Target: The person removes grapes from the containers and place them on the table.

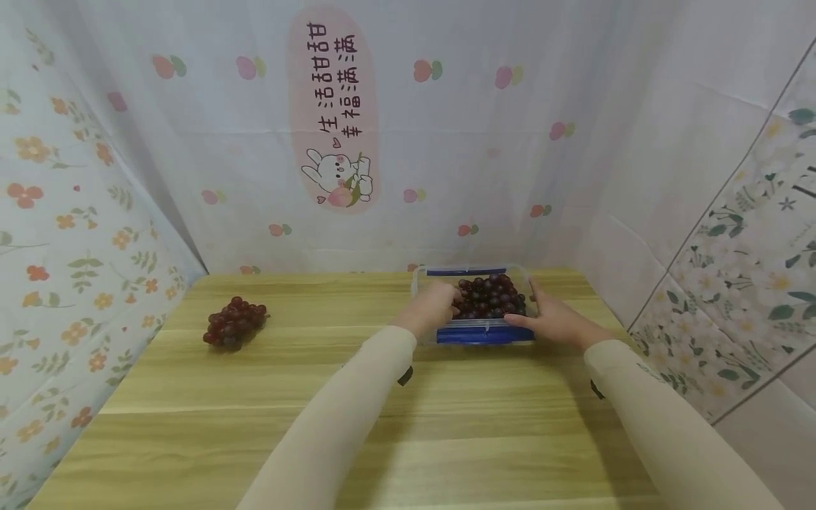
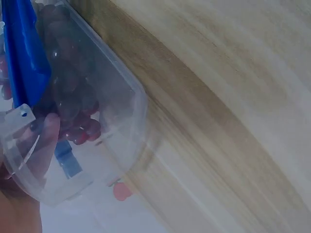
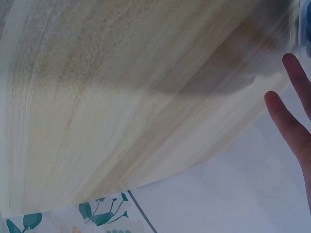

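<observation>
Head view: clear plastic container (image 1: 472, 323) is sitting near the far edge of the wood-grain table (image 1: 497, 418), right of centre, and is holding dark red grapes (image 1: 494, 294). Left hand (image 1: 433, 308) is resting over the container's left side, bent fingers lying at the grapes; can't tell if it's pinching any. It's blocking the left part of the rim. Right hand (image 1: 554, 317) is standing wide at the right end, thumb lying over the near rim, fingers running along the side wall. Blue front latch (image 1: 484, 336) is hanging on the near wall; blue rear latch (image 1: 465, 271) is showing behind. Second grape bunch (image 1: 234, 324) is lying on bare table, far left, well apart. Peach-print curtain (image 1: 446, 142) is hanging right behind the table; cream sleeves (image 1: 338, 418) are covering some of the tabletop.

Left wrist view: clear wall is standing between camera and grapes, blurring them; a left finger is showing through it, next to the fruit.

Right wrist view: two straight, spread fingers are pointing beside the container's edge, which is barely entering at top right. Shadow is darkening the table.
</observation>
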Demonstrator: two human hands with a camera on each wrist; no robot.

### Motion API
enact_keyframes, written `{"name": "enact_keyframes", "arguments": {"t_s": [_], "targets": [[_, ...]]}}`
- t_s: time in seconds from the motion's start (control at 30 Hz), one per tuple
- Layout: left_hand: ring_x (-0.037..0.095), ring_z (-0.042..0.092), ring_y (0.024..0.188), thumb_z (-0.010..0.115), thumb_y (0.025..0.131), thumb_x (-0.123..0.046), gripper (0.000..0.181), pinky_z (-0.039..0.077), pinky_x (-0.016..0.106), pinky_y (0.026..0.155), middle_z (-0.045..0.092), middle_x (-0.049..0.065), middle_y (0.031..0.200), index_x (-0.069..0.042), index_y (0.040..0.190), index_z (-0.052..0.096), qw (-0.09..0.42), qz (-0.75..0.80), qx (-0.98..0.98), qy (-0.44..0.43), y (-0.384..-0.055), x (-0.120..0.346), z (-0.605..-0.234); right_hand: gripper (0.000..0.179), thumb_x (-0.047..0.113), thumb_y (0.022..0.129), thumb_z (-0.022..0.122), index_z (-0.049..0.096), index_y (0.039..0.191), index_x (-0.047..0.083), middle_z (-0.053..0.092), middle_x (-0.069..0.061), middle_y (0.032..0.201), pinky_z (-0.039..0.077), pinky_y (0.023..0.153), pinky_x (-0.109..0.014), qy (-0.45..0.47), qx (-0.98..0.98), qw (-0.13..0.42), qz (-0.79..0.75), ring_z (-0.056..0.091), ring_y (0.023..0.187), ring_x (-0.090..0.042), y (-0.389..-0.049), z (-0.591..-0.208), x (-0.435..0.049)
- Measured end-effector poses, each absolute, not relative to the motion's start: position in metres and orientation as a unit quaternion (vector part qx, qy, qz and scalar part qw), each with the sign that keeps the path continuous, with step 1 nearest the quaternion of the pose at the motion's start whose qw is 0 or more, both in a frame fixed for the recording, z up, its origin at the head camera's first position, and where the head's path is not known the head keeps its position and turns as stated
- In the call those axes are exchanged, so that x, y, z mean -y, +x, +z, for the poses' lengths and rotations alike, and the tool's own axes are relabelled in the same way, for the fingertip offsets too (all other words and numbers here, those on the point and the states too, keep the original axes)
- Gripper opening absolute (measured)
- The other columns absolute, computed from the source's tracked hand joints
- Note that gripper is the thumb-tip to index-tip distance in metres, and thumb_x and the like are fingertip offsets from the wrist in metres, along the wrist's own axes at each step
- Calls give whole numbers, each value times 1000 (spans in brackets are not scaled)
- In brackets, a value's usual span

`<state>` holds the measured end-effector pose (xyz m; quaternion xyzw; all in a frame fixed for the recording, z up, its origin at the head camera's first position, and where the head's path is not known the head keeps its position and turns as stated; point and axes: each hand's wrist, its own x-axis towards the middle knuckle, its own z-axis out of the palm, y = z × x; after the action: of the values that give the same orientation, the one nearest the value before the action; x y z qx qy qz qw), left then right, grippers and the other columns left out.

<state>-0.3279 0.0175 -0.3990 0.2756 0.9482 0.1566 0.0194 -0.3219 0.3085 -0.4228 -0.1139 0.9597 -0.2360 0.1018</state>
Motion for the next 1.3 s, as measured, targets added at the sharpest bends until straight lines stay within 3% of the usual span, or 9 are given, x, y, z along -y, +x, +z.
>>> {"name": "enact_keyframes", "arguments": {"t_s": [0.13, 0.37, 0.73, 0.93, 1.3], "targets": [[18, 71, 125, 64, 105, -5, 30, 59, 29, 103, 73, 5, 139, -8, 134, 74, 9, 127, -949, 288, -328, -18, -399, 129, 78, 95, 58, -17, 168, 3, 21, -38, 170, 29, 122, -75, -116, -959, 104, -238, 31, 153, -60, -322, -425, -308], [18, 70, 127, 65, 105, -6, 29, 60, 27, 99, 73, 5, 138, -10, 133, 75, -6, 132, -952, 277, -329, -18, -388, 125, 72, 96, 63, -13, 169, 5, 37, -40, 162, 39, 115, -75, -119, -954, 86, -262, 53, 139, -58, -324, -430, -308], [13, 76, 111, 67, 105, -12, 28, 63, 25, 84, 78, 0, 129, -15, 132, 77, -28, 123, -959, 255, -327, -16, -361, 125, 71, 96, 64, -13, 169, 4, 35, -40, 161, 38, 115, -76, -114, -950, 94, -276, 51, 139, -59, -324, -428, -307], [18, 74, 120, 64, 104, -3, 28, 62, 27, 95, 76, 7, 131, -8, 128, 77, -26, 148, -950, 273, -330, -14, -350, 125, 71, 96, 64, -13, 169, 5, 35, -40, 162, 38, 115, -76, -115, -949, 96, -276, 52, 139, -59, -325, -431, -309], [22, 69, 127, 63, 105, -6, 29, 57, 31, 108, 73, 10, 134, -6, 131, 76, -31, 155, -951, 267, -331, -9, -314, 127, 73, 96, 62, -16, 168, 5, 32, -38, 164, 37, 117, -74, -105, -950, 105, -274, 48, 143, -58, -323, -425, -309]]}}
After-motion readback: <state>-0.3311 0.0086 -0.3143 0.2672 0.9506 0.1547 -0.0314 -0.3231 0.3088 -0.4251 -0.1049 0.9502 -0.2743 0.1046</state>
